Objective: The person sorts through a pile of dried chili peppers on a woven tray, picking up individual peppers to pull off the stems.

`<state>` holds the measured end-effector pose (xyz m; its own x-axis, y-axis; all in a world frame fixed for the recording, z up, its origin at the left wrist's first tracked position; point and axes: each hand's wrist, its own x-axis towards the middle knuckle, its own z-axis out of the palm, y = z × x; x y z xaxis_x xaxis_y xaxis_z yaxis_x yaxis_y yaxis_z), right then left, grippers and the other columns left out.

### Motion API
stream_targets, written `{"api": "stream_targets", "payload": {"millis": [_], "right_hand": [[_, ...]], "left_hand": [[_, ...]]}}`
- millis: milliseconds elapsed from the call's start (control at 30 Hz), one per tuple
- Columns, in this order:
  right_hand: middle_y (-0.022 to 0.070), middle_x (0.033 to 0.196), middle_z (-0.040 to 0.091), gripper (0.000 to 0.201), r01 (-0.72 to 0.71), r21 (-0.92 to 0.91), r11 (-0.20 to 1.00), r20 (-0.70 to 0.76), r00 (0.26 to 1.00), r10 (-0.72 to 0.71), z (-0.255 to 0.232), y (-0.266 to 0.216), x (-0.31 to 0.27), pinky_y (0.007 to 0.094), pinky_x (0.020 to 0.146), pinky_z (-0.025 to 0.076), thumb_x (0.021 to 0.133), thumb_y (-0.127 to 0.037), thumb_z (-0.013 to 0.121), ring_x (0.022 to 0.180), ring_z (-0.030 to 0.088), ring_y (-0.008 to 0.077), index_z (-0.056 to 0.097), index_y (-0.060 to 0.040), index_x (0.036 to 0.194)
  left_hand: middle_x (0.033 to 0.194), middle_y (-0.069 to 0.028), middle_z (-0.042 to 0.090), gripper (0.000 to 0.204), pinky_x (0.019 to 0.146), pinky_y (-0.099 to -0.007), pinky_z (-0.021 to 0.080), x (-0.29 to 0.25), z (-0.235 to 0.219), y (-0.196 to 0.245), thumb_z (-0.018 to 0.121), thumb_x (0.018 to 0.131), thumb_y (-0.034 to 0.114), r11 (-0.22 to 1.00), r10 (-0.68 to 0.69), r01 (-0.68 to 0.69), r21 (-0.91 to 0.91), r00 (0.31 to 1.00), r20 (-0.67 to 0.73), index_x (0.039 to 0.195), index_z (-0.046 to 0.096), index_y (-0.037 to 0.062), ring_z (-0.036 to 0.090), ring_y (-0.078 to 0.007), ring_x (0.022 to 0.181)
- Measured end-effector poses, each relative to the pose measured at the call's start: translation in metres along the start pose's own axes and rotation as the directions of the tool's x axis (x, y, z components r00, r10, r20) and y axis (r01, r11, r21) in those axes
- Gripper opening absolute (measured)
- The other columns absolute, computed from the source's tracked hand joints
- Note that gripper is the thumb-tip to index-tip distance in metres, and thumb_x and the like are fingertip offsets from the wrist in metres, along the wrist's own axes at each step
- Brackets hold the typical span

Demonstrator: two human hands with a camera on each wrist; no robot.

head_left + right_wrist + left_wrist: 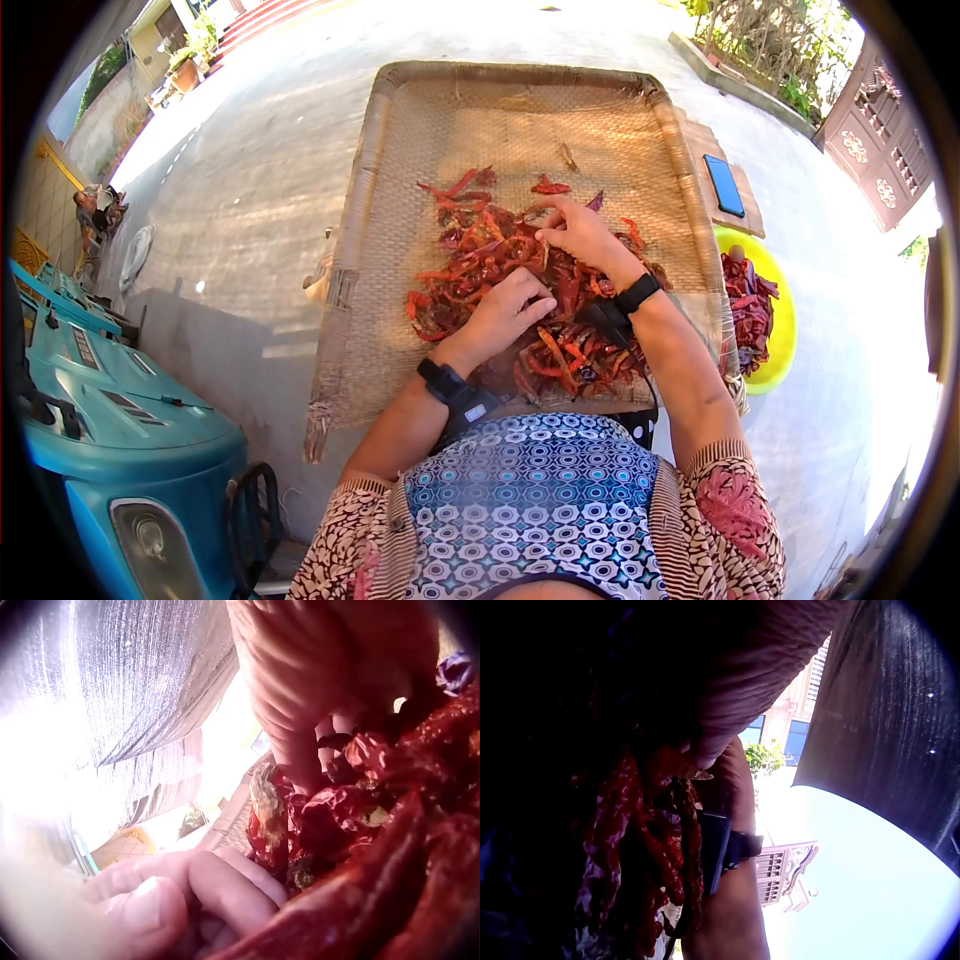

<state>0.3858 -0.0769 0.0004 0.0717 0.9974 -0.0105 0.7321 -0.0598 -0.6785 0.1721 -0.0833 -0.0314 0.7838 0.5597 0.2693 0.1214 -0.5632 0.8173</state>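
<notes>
Dried red peppers (480,250) lie heaped in a large woven tray (410,130). On the near left part of the heap rests the left hand (510,310), its fingers loosely bent; in the right wrist view this hand (210,900) shows nothing between thumb and fingers. Farther forward and to the right, the right hand (580,235) reaches down to the peppers, and its fingertips are partly hidden among them (322,682). Peppers (660,855) hang close by the left hand (757,675) in the dark left wrist view.
A yellow-green basin (783,330) of dark red peppers stands right of the tray. Behind it a blue phone (724,186) lies on a board (750,213). A teal vehicle (120,400) stands at the left, and a coiled hose (137,257) lies on the ground.
</notes>
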Motion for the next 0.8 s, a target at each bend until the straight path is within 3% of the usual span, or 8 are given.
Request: {"api": "stream_targets", "payload": {"millis": [33, 67, 233, 400, 533, 633, 767, 800], "right_hand": [[0.012, 0.096, 0.068, 0.05, -0.001, 0.109, 0.994, 0.049, 0.999, -0.005, -0.001, 0.001, -0.001, 0.0423, 0.086, 0.047, 0.088, -0.028, 0.065, 0.092, 0.064, 0.0272, 0.053, -0.0069, 0.132], [0.0115, 0.096, 0.068, 0.039, 0.044, 0.003, 0.999, -0.054, 0.998, -0.044, 0.002, 0.001, -0.008, 0.0371, 0.073, 0.052, 0.086, -0.026, 0.066, 0.087, 0.066, 0.0263, 0.062, -0.003, 0.117], [0.0152, 0.091, 0.067, 0.029, 0.129, 0.077, 0.989, -0.087, 0.989, -0.123, -0.009, -0.038, -0.056, 0.0403, 0.073, 0.05, 0.081, -0.019, 0.065, 0.082, 0.065, 0.0276, 0.064, 0.0005, 0.103], [0.0109, 0.084, 0.062, 0.021, 0.286, -0.047, 0.957, -0.146, 0.946, -0.29, 0.003, -0.044, -0.091, 0.0409, 0.091, 0.036, 0.085, -0.022, 0.065, 0.084, 0.059, 0.0277, 0.063, -0.0054, 0.097], [0.0104, 0.088, 0.062, 0.021, 0.192, -0.192, 0.963, -0.199, 0.953, -0.229, 0.014, -0.042, -0.114, 0.0405, 0.097, 0.033, 0.086, -0.023, 0.065, 0.091, 0.059, 0.0274, 0.063, -0.0063, 0.099], [0.0105, 0.088, 0.063, 0.021, 0.178, -0.076, 0.981, -0.258, 0.947, -0.192, 0.014, -0.04, -0.124, 0.041, 0.099, 0.031, 0.087, -0.022, 0.064, 0.091, 0.059, 0.0272, 0.063, -0.0065, 0.101], [0.0108, 0.08, 0.062, 0.018, 0.124, 0.219, 0.968, -0.304, 0.951, -0.053, 0.002, -0.032, -0.13, 0.0366, 0.079, 0.043, 0.088, -0.019, 0.064, 0.079, 0.057, 0.0256, 0.065, -0.0046, 0.1], [0.0076, 0.078, 0.062, 0.017, 0.187, 0.261, 0.947, -0.41, 0.91, -0.067, 0.004, -0.026, -0.129, 0.0311, 0.068, 0.043, 0.089, -0.017, 0.064, 0.073, 0.057, 0.0181, 0.064, -0.0029, 0.098]], "left_hand": [[0.088, -0.0052, 0.053, 0.017, 0.069, -0.0294, 0.047, 0.0, 0.0, 0.0, 0.062, 0.094, 0.02, 1.0, 0.014, -0.014, 0.008, 0.999, -0.029, 0.096, 0.063, 0.0033, 0.056, -0.0167, 0.077], [0.085, -0.0042, 0.053, 0.018, 0.066, -0.0277, 0.047, 0.0, 0.0, 0.001, 0.061, 0.094, 0.02, 0.991, -0.087, 0.084, -0.106, 0.996, -0.019, 0.099, 0.061, 0.0034, 0.056, -0.0149, 0.073], [0.076, 0.0, 0.054, 0.03, 0.053, -0.0188, 0.043, 0.001, -0.011, 0.019, 0.06, 0.097, 0.023, 0.829, -0.411, 0.363, -0.425, 0.912, -0.023, 0.117, 0.051, 0.0035, 0.053, -0.0062, 0.06], [0.075, 0.0026, 0.055, 0.019, 0.049, -0.0177, 0.037, 0.003, -0.003, 0.007, 0.062, 0.096, 0.016, 0.931, -0.116, 0.036, -0.362, 0.972, -0.202, 0.108, 0.054, 0.0048, 0.046, -0.0013, 0.057], [0.07, 0.0045, 0.054, 0.015, 0.049, -0.0165, 0.037, -0.001, -0.006, 0.014, 0.062, 0.096, 0.018, 0.896, -0.189, 0.107, -0.432, 0.97, -0.152, 0.103, 0.057, 0.0063, 0.046, -0.0009, 0.057], [0.073, 0.0035, 0.056, 0.015, 0.049, -0.0161, 0.037, -0.001, -0.008, 0.007, 0.063, 0.095, 0.017, 0.83, -0.222, 0.131, -0.541, 0.969, -0.106, 0.104, 0.058, 0.0061, 0.047, -0.0009, 0.059], [0.076, 0.0028, 0.058, 0.018, 0.054, -0.0181, 0.041, 0.001, -0.002, 0.012, 0.065, 0.094, 0.017, 0.919, -0.167, 0.123, -0.374, 0.982, -0.087, 0.106, 0.06, 0.005, 0.051, -0.0021, 0.064], [0.076, 0.0028, 0.058, 0.019, 0.056, -0.0189, 0.042, 0.002, -0.002, 0.011, 0.065, 0.093, 0.017, 0.939, -0.148, 0.13, -0.317, 0.989, -0.031, 0.107, 0.061, 0.0048, 0.051, -0.0025, 0.066]]}}
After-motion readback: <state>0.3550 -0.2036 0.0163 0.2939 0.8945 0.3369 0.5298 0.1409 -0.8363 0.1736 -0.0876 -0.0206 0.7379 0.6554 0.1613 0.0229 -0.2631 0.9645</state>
